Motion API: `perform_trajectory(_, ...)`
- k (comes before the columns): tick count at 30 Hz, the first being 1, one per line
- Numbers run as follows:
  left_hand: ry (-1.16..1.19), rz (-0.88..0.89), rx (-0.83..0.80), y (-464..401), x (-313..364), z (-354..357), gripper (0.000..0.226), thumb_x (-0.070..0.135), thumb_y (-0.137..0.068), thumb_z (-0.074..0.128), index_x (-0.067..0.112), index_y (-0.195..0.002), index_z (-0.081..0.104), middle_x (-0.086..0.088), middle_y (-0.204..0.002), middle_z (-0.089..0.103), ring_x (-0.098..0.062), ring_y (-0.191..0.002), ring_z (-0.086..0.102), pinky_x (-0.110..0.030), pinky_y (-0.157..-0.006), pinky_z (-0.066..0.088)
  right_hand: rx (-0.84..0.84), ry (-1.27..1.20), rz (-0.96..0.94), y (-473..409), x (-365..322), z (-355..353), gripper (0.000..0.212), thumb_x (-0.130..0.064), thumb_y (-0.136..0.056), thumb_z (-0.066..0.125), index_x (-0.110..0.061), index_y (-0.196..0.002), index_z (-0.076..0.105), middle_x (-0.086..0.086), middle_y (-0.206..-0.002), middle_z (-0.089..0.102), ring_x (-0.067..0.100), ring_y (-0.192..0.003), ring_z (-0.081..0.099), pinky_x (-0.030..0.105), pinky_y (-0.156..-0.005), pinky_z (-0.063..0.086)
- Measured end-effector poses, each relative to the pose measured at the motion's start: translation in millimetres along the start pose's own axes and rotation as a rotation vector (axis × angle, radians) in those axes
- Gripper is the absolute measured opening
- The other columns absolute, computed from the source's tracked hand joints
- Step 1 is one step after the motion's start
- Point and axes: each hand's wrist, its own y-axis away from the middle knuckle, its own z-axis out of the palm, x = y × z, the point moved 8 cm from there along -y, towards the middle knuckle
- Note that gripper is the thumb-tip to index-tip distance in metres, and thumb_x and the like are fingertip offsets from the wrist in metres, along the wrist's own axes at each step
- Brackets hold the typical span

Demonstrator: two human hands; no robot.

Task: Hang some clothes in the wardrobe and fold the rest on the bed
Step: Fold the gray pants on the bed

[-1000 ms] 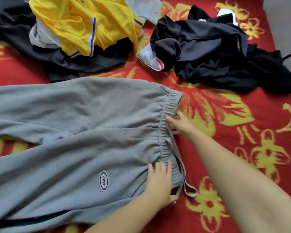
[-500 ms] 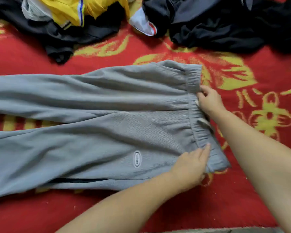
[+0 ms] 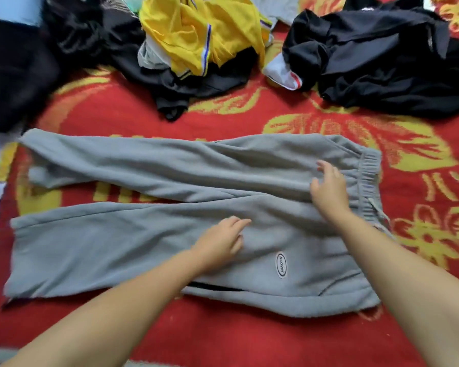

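Grey sweatpants point(image 3: 149, 234) now lie flat across the bed's red and yellow blanket point(image 3: 223, 337), legs toward its left edge, waistband toward its right. Both hands have left the waistband: the left hand point(image 3: 219, 246) rests loosely curled on the near leg, the right hand point(image 3: 329, 189) hovers spread over the hip, neither gripping. Smoothing looks finished; folding comes next. Along the far edge, dark clothes point(image 3: 382, 62) and 1 yellow jersey point(image 3: 196, 35) wait.

Both forearms point(image 3: 112, 313) bare, seemingly no sleeves or jewellery.
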Motion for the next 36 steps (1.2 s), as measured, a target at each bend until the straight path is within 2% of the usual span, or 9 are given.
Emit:
perform_trajectory(6, 0.055, -0.188, 0.218, 50, -146, -99, 0.039, 0.001, -0.091, 0.050, 0.002, -0.130, 0.052, -0.015, -0.117, 0.057, -0.030, -0.114, 0.052, -0.038, -0.097, 0.040, -0.129, 0.040, -0.282, 17, -132, 66, 0.041, 0.001, -0.088, 0.049, -0.005, -0.128, 0.056, 0.013, -0.127, 0.058, 0.031, -0.121, 0.049, 0.042, -0.104, 0.037)
perform_trajectory(11, -0.043, -0.224, 0.231, 76, -251, -141, 0.043, -0.001, -0.088, 0.049, 0.005, -0.131, 0.052, -0.013, -0.120, 0.056, -0.029, -0.115, 0.051, -0.036, -0.096, 0.041, -0.175, 0.110, -0.405, 36, -209, 132, 0.027, -0.001, -0.090, 0.051, -0.006, -0.111, 0.066, 0.010, -0.112, 0.064, 0.029, -0.110, 0.057, 0.038, -0.091, 0.045)
perform_trajectory(16, -0.271, -0.160, 0.303, 83, -330, -188, 0.054, -0.006, -0.081, 0.050, 0.004, -0.134, 0.051, -0.016, -0.136, 0.050, -0.031, -0.125, 0.048, -0.039, -0.106, 0.034, -0.452, 0.349, -0.403, 69, -266, 255, 0.046, -0.032, -0.093, 0.057, -0.019, -0.136, 0.045, 0.003, -0.129, 0.049, 0.025, -0.122, 0.046, 0.038, -0.093, 0.044)
perform_trajectory(21, -0.602, -0.347, 0.085, 69, -410, -210, 0.063, 0.004, -0.093, 0.041, 0.016, -0.151, 0.017, -0.010, -0.160, 0.008, -0.021, -0.148, 0.006, -0.045, -0.118, 0.002, -0.382, 0.564, -0.185, 71, -265, 281, 0.023, -0.012, -0.093, 0.041, -0.015, -0.115, 0.046, 0.008, -0.117, 0.053, 0.031, -0.105, 0.051, 0.035, -0.077, 0.042)
perform_trajectory(24, -0.764, -0.423, 0.045, 65, -435, -232, 0.044, 0.009, -0.095, 0.039, 0.017, -0.138, 0.036, -0.012, -0.157, 0.017, -0.021, -0.147, 0.009, -0.051, -0.117, 0.002, -0.412, 0.540, -0.201, 68, -264, 271, 0.010, -0.016, -0.090, 0.044, -0.019, -0.099, 0.048, 0.005, -0.105, 0.059, 0.029, -0.092, 0.055, 0.032, -0.064, 0.039)
perform_trajectory(28, -0.741, -0.431, 0.160, 67, -446, -279, 0.030, 0.001, -0.085, 0.046, 0.018, -0.108, 0.052, -0.005, -0.114, 0.058, -0.025, -0.115, 0.051, -0.048, -0.114, 0.017, -0.142, 0.432, -0.220, 50, -280, 221, 0.010, -0.019, -0.087, 0.052, -0.015, -0.090, 0.043, 0.002, -0.073, 0.052, 0.032, -0.074, 0.050, 0.033, -0.055, 0.030)
perform_trajectory(30, -0.632, -0.412, 0.304, 68, -440, -318, 0.027, -0.003, -0.080, 0.049, 0.011, -0.103, 0.051, -0.011, -0.103, 0.062, -0.032, -0.101, 0.057, -0.041, -0.090, 0.034, 0.036, 0.234, -0.182, 40, -285, 183, 0.011, -0.012, -0.088, 0.050, -0.014, -0.089, 0.039, 0.000, -0.061, 0.043, 0.030, -0.063, 0.042, 0.035, -0.054, 0.027)
perform_trajectory(32, -0.588, -0.353, 0.517, 63, -418, -370, 0.022, -0.006, -0.080, 0.049, 0.004, -0.100, 0.051, -0.019, -0.097, 0.059, -0.038, -0.093, 0.057, -0.041, -0.070, 0.030, 0.204, 0.049, -0.136, 33, -291, 145, 0.012, -0.008, -0.090, 0.046, -0.016, -0.092, 0.037, 0.000, -0.060, 0.045, 0.028, -0.058, 0.040, 0.035, -0.053, 0.025)
perform_trajectory(36, -0.502, -0.088, 0.886, 67, -348, -442, 0.016, -0.009, -0.074, 0.054, 0.005, -0.082, 0.052, -0.017, -0.080, 0.051, -0.037, -0.074, 0.049, -0.041, -0.069, 0.025, 0.413, -0.141, -0.136, 36, -298, 102, 0.009, -0.005, -0.092, 0.043, -0.013, -0.097, 0.043, -0.009, -0.066, 0.043, 0.008, -0.056, 0.038, 0.032, -0.056, 0.013)
